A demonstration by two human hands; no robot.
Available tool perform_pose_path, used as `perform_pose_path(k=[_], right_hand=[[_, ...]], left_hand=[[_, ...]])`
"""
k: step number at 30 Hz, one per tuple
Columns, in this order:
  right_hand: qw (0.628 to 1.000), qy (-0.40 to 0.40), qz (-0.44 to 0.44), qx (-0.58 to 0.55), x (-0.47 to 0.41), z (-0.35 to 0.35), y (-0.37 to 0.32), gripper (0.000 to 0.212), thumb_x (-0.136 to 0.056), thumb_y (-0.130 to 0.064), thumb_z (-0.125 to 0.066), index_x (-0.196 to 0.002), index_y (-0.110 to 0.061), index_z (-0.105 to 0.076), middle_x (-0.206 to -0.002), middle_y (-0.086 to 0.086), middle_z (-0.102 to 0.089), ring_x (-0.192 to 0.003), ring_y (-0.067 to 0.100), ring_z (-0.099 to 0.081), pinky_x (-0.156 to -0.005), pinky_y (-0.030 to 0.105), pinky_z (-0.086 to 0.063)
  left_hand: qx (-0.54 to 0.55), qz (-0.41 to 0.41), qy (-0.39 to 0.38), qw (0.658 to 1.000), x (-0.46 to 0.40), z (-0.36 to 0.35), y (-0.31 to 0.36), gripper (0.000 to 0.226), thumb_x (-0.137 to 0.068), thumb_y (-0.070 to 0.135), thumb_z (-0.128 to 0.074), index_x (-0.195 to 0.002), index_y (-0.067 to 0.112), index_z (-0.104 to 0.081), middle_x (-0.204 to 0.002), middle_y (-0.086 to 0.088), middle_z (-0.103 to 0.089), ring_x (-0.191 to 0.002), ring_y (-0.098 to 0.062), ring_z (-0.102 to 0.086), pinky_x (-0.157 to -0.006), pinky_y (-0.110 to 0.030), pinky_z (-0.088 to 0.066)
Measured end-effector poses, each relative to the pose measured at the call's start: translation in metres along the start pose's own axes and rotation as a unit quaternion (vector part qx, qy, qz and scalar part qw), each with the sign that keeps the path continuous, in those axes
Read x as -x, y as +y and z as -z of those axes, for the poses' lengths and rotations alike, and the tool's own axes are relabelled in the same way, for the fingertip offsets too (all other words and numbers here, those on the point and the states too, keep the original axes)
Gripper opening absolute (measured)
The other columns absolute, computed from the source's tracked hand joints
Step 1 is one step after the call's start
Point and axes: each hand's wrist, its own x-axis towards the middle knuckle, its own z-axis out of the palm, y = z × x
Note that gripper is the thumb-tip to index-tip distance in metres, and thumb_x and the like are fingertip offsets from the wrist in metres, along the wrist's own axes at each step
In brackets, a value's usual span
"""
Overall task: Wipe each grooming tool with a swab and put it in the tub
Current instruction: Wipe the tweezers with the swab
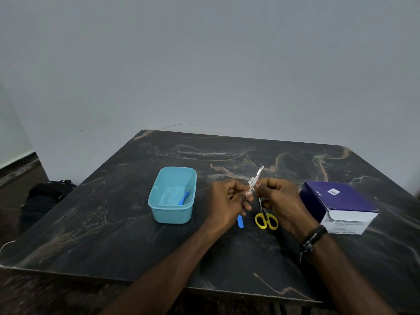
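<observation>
Above the table's middle, my left hand point(227, 201) grips a metal nail file point(258, 176) that points up and away. A blue handle end point(240, 221) sticks out below this hand. My right hand point(281, 201) pinches a small white swab point(251, 183) against the file's lower blade. The teal tub point(159, 196) stands left of my hands, with a blue-handled tool point(184, 197) lying inside it. Yellow-handled scissors point(266, 220) lie on the table under my right hand, their blades partly hidden.
A purple and white swab box point(338, 201) sits open at the right of the dark marble table point(113, 223). A black bag point(43, 196) lies on the floor beyond the table's left edge. A grey wall stands behind.
</observation>
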Motion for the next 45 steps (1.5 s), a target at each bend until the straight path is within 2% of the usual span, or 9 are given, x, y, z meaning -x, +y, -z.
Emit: perform_pose_path(k=[8, 13, 17, 21, 25, 28, 32, 38, 45], right_hand=[[0.994, 0.093, 0.02, -0.049, -0.0026, 0.0048, -0.0036, 0.014, -0.091, -0.015, -0.063, -0.079, -0.012, -0.07, -0.061, -0.001, -0.059, -0.061, 0.01, -0.051, -0.053, 0.022, -0.039], [1.0, -0.01, 0.008, 0.015, -0.0009, 0.0025, 0.0006, 0.02, -0.094, -0.011, -0.058, -0.079, -0.005, -0.07, -0.078, 0.026, -0.064, -0.068, 0.024, -0.053, -0.052, 0.026, -0.039], [0.999, -0.028, 0.006, 0.024, 0.0016, 0.0, -0.0009, 0.019, -0.094, -0.009, -0.057, -0.081, -0.001, -0.069, -0.075, 0.017, -0.068, -0.066, 0.018, -0.055, -0.053, 0.027, -0.039], [1.0, 0.012, 0.014, 0.017, -0.0001, -0.0003, 0.0008, 0.019, -0.093, -0.009, -0.059, -0.079, -0.002, -0.069, -0.082, 0.029, -0.065, -0.067, 0.023, -0.054, -0.052, 0.026, -0.041], [0.995, 0.089, 0.019, -0.034, -0.0028, 0.0015, -0.0027, 0.013, -0.092, -0.013, -0.061, -0.084, -0.007, -0.07, -0.072, 0.01, -0.059, -0.063, 0.014, -0.049, -0.052, 0.023, -0.039], [0.991, 0.115, 0.024, -0.06, -0.0042, 0.0045, -0.0026, 0.012, -0.092, -0.012, -0.06, -0.088, -0.007, -0.07, -0.071, 0.008, -0.058, -0.063, 0.012, -0.049, -0.054, 0.023, -0.038], [0.998, 0.06, 0.013, -0.015, -0.0058, 0.0051, 0.0022, 0.017, -0.093, -0.016, -0.06, -0.087, -0.003, -0.071, -0.072, 0.011, -0.059, -0.063, 0.015, -0.05, -0.052, 0.023, -0.038], [0.999, -0.024, 0.009, 0.024, 0.0007, 0.0013, 0.0008, 0.021, -0.094, -0.01, -0.057, -0.084, 0.004, -0.069, -0.078, 0.019, -0.068, -0.068, 0.019, -0.056, -0.053, 0.027, -0.038], [0.996, 0.079, 0.026, -0.025, -0.0012, 0.0002, -0.0027, 0.016, -0.092, -0.01, -0.061, -0.082, -0.001, -0.069, -0.068, 0.012, -0.058, -0.059, 0.014, -0.048, -0.048, 0.02, -0.038]], left_hand=[[-0.008, 0.005, -0.035, 0.999, 0.0044, -0.0048, 0.0022, 0.015, -0.088, -0.003, -0.062, -0.08, 0.009, -0.066, -0.067, -0.005, -0.068, -0.054, -0.015, -0.063, -0.046, -0.021, -0.049], [0.007, 0.0, 0.006, 1.0, 0.0014, -0.0024, 0.0026, 0.007, -0.087, -0.006, -0.062, -0.084, -0.001, -0.067, -0.065, -0.007, -0.067, -0.051, -0.015, -0.061, -0.045, -0.024, -0.049], [0.001, -0.012, 0.016, 1.0, 0.0012, 0.0, 0.0031, 0.006, -0.087, -0.005, -0.062, -0.089, -0.007, -0.067, -0.068, -0.011, -0.067, -0.052, -0.016, -0.061, -0.045, -0.024, -0.05], [0.004, -0.008, 0.006, 1.0, 0.0019, -0.001, 0.0029, 0.005, -0.087, -0.004, -0.063, -0.087, -0.002, -0.068, -0.068, -0.011, -0.068, -0.052, -0.018, -0.061, -0.045, -0.025, -0.05], [0.017, 0.012, -0.018, 1.0, 0.0045, -0.0037, 0.0048, 0.014, -0.087, -0.005, -0.062, -0.079, 0.005, -0.066, -0.063, -0.004, -0.066, -0.05, -0.015, -0.06, -0.044, -0.023, -0.048], [0.011, 0.011, -0.034, 0.999, 0.0061, -0.0051, 0.0055, 0.014, -0.088, -0.004, -0.062, -0.08, 0.006, -0.067, -0.065, -0.005, -0.066, -0.052, -0.016, -0.06, -0.045, -0.023, -0.049], [0.014, 0.01, -0.019, 1.0, 0.0044, -0.0046, 0.0036, 0.015, -0.087, -0.005, -0.061, -0.079, 0.007, -0.066, -0.063, -0.003, -0.066, -0.05, -0.014, -0.06, -0.044, -0.022, -0.048], [0.005, -0.019, 0.009, 1.0, 0.0009, 0.0001, 0.0004, 0.01, -0.087, -0.003, -0.063, -0.083, 0.004, -0.069, -0.07, -0.016, -0.069, -0.052, -0.019, -0.061, -0.046, -0.026, -0.051], [0.01, 0.001, -0.026, 1.0, 0.0031, -0.0023, 0.0011, 0.016, -0.088, -0.003, -0.062, -0.079, 0.009, -0.066, -0.062, -0.001, -0.066, -0.049, -0.015, -0.059, -0.044, -0.024, -0.049]])
